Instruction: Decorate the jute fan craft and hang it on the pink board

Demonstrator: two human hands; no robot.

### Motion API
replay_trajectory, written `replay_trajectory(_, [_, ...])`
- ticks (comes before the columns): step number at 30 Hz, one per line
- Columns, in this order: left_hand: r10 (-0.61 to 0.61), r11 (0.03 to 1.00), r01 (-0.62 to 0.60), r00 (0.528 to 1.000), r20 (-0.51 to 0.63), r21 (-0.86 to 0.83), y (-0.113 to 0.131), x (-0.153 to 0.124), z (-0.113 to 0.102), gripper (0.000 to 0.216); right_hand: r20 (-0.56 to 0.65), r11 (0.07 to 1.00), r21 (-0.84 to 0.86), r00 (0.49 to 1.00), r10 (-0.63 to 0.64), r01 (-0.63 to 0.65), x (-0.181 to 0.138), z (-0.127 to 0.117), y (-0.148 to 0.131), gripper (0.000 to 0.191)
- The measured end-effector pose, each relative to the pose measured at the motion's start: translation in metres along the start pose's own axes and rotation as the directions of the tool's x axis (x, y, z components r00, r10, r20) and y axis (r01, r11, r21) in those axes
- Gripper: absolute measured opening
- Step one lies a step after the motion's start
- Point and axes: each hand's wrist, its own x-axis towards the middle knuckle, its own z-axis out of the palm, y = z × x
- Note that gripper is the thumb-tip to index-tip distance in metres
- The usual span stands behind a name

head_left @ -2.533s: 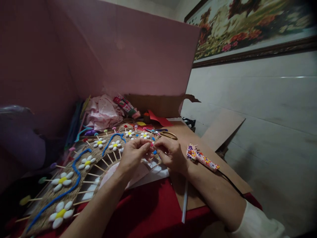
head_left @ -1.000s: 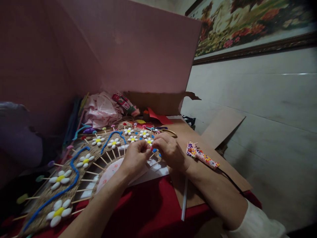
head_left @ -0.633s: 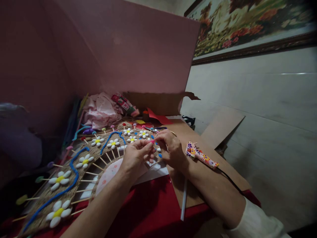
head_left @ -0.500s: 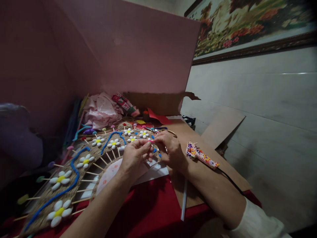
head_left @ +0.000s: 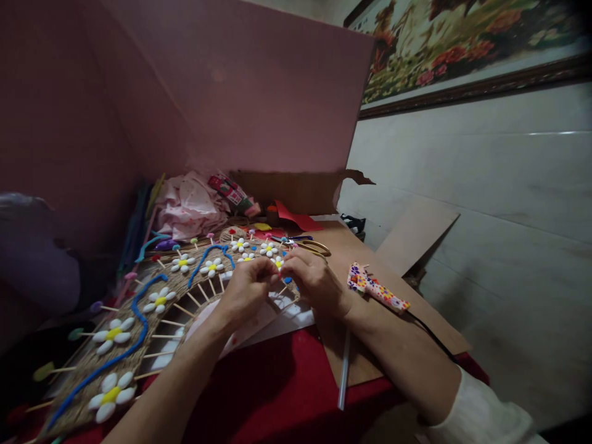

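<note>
Two bare hands meet near the middle of the frame, with their fingertips close together. The left hand (head_left: 250, 287) and the right hand (head_left: 317, 280) both pinch a tiny pink piece (head_left: 279, 275). The fingers hide most of it, so its shape is hard to tell.

A big arch of brown twine (head_left: 185, 287) curves from the lower left of the frame up to the middle, and the hands cover part of its right side. White flowers (head_left: 160, 300) with yellow middles sit on the arch, and a wavy blue line (head_left: 146, 324) runs along it. Thin wooden sticks (head_left: 166, 337) line the inside curve. More sticks poke out around the outside, with colored tops.

Just right of the middle, a glue gun (head_left: 382, 295) with a flower pattern lies on brown cardboard (head_left: 342, 246). A clear stick (head_left: 343, 370) lies below the right wrist, and scissors (head_left: 319, 248) with gold handles lie just behind the right hand. Crumpled pink cloth (head_left: 192, 206) is left of the middle, and red paper (head_left: 296, 217) is behind the hands. Red cloth (head_left: 259, 382) spreads across the bottom.
</note>
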Motion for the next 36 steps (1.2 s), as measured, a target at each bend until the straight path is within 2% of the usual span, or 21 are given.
replay_trajectory(2, [-0.09,0.97,0.084,0.996,-0.018,-0.23,0.005,-0.002,0.006,0.023,-0.073,0.997,0.02,0.994,0.081,-0.08,0.0,0.0,-0.001,0.012])
replay_trajectory(4, [-0.167,0.894,0.153,0.986,0.003,-0.422,0.009,-0.006,0.014,0.029,-0.154,0.99,0.029,0.978,0.14,-0.137,-0.001,-0.001,-0.003,0.012])
replay_trajectory(6, [-0.205,0.831,0.19,0.978,0.031,-0.523,0.01,-0.008,0.019,0.032,-0.18,0.988,0.029,0.971,0.155,-0.152,-0.001,0.0,-0.005,0.012])
replay_trajectory(8, [-0.213,0.804,0.195,0.976,0.034,-0.561,0.01,-0.01,0.019,0.032,-0.156,0.99,0.032,0.978,0.138,-0.134,-0.001,0.0,-0.007,0.012])
replay_trajectory(12, [-0.222,0.801,0.185,0.975,0.005,-0.57,0.011,-0.01,0.015,0.032,-0.112,0.995,0.047,0.989,0.093,-0.088,-0.002,0.0,-0.007,0.014])
replay_trajectory(14, [-0.211,0.84,0.162,0.977,-0.036,-0.518,0.011,-0.009,0.013,0.03,-0.09,0.995,0.042,0.992,0.093,-0.089,-0.002,0.0,-0.006,0.014])
replay_trajectory(16, [-0.167,0.908,0.115,0.982,-0.094,-0.402,0.008,-0.007,0.012,0.027,-0.064,0.996,0.014,0.994,0.091,-0.09,-0.001,-0.001,-0.006,0.012])
replay_trajectory(19, [-0.063,0.99,0.042,0.986,-0.154,-0.138,0.0,-0.004,0.01,0.02,-0.049,0.997,-0.072,0.998,0.036,-0.04,0.001,-0.001,-0.005,0.008])
replay_trajectory(22, [0.011,0.991,0.01,0.987,-0.158,0.133,-0.007,-0.001,0.006,0.014,-0.012,0.989,-0.139,0.999,-0.048,0.046,0.002,0.0,-0.003,0.009])
replay_trajectory(24, [0.021,0.978,-0.001,0.995,-0.097,0.209,-0.007,-0.001,0.004,0.015,0.033,0.992,-0.112,0.998,-0.061,0.064,0.002,0.001,-0.002,0.01])
replay_trajectory(27, [-0.045,0.997,0.047,0.999,-0.03,0.063,-0.001,-0.002,0.004,0.019,0.032,1.0,-0.024,0.999,-0.005,0.005,0.001,0.001,0.0,0.01])
replay_trajectory(31, [-0.144,0.95,0.125,0.989,-0.045,-0.286,0.009,-0.005,0.009,0.03,-0.142,0.986,0.016,0.976,0.164,-0.164,0.001,-0.001,-0.002,0.011])
replay_trajectory(33, [-0.172,0.921,0.155,0.985,-0.018,-0.357,0.011,-0.007,0.012,0.033,-0.177,0.983,0.02,0.967,0.182,-0.181,0.001,-0.001,-0.005,0.011])
replay_trajectory(36, [-0.177,0.91,0.157,0.984,-0.015,-0.383,0.01,-0.009,0.013,0.033,-0.159,0.989,0.023,0.976,0.15,-0.148,0.0,0.001,-0.008,0.01])
